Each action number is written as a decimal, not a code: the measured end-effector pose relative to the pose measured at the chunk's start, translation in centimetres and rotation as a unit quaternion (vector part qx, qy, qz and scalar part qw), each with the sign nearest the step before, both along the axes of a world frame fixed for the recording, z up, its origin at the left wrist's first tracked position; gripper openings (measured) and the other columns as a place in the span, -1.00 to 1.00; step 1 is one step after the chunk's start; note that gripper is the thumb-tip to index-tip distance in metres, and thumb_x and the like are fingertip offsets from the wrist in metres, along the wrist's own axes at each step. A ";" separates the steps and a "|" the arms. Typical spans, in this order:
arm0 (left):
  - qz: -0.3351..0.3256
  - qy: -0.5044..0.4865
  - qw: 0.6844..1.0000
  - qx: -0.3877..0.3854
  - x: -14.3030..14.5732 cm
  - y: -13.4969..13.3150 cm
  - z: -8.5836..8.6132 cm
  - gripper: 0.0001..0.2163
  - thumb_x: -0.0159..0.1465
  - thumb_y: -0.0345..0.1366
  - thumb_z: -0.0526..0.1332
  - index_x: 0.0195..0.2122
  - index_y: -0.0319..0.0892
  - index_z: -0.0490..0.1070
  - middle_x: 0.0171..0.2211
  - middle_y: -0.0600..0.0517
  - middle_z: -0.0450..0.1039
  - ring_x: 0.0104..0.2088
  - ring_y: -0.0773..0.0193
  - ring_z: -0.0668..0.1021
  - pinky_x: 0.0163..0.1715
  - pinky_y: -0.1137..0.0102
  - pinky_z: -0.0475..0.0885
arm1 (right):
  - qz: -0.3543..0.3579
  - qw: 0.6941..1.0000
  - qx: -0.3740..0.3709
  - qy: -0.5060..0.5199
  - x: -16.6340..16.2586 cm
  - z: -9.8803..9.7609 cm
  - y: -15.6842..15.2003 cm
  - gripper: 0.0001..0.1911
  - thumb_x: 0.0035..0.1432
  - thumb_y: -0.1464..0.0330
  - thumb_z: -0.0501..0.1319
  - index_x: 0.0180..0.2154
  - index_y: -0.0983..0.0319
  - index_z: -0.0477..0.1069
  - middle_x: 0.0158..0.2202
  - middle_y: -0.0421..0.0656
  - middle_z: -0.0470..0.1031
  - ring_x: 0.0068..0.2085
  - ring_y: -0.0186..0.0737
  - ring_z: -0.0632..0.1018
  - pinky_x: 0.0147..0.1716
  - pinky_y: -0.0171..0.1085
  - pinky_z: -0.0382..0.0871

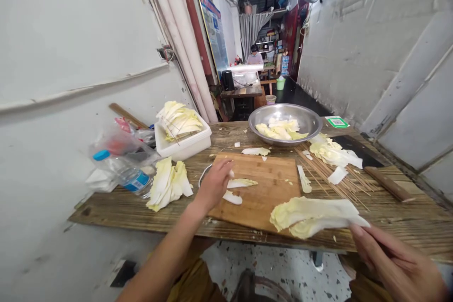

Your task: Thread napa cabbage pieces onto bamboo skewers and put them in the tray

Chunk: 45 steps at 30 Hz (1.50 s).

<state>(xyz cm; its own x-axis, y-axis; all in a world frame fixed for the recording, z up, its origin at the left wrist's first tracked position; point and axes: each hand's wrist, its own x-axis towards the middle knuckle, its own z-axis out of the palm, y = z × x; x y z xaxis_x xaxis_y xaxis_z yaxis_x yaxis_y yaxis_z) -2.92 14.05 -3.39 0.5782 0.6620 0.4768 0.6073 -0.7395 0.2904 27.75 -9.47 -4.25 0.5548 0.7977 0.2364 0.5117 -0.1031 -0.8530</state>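
Note:
In the head view, my right hand [398,259] pinches the white stem end of a cabbage leaf [316,214], which extends leftward over the table's front edge and the board's corner. My left hand [215,181] is over the left side of the wooden cutting board [269,170], fingers curled together; a small white bit shows at the fingertips, too small to name. Close by it on the board lie a cabbage strip [244,183] and a white stem piece [232,198]. Left of the board rests a pile of cabbage leaves [170,184].
A steel bowl [314,125] with cabbage pieces stands behind the board. A white container [187,148] holds skewered leaves. Wooden skewers [323,177] and a cleaver [389,184] lie right; a water bottle [122,174] leans left. A person [255,56] is far back.

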 end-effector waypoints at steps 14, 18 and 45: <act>-0.119 0.154 0.964 -0.182 -2.1 -2.7 -0.1 -0.76 0.30 -0.32 0.10 -0.05 -0.03 0.45 -0.10 -0.04 0.50 -0.09 0.15 0.49 -0.07 0.26 0.34 | 0.198 0.978 0.017 -0.057 -2.1 -1.4 0.4 -0.73 0.15 0.22 0.23 -0.12 0.09 0.56 -0.21 -0.20 0.61 -0.28 -0.18 0.63 -0.25 -0.41 0.50; -0.049 0.108 0.963 -0.241 -1.5 -2.8 -0.6 -0.77 0.19 -0.30 0.22 -0.10 -0.03 0.46 -0.15 -0.02 0.49 -0.12 0.09 0.45 -0.06 0.21 0.27 | 0.237 0.969 0.008 -0.072 -4.1 -0.6 0.8 -0.69 0.21 0.26 0.16 -0.03 0.12 0.50 -0.12 -0.16 0.58 -0.20 -0.18 0.62 -0.26 -0.42 0.49; 0.029 -0.292 0.819 -0.493 1.6 -7.8 1.6 -0.77 0.09 -0.13 0.34 -0.36 -0.19 0.61 -0.43 0.00 0.56 -0.41 0.26 0.52 -0.33 0.40 0.44 | 0.316 0.930 -0.022 -0.188 -4.1 1.5 1.8 -0.66 0.32 0.34 0.02 0.06 0.06 0.40 -0.09 -0.19 0.57 -0.17 -0.21 0.61 -0.23 -0.38 0.50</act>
<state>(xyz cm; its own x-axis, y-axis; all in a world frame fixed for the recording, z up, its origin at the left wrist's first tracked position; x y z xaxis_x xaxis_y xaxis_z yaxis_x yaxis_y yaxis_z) -1.35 6.25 -1.81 0.3958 0.9103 -0.1217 0.1768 0.0545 0.9827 23.64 -7.66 -2.79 -0.1425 0.9496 0.2791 0.7428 0.2889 -0.6040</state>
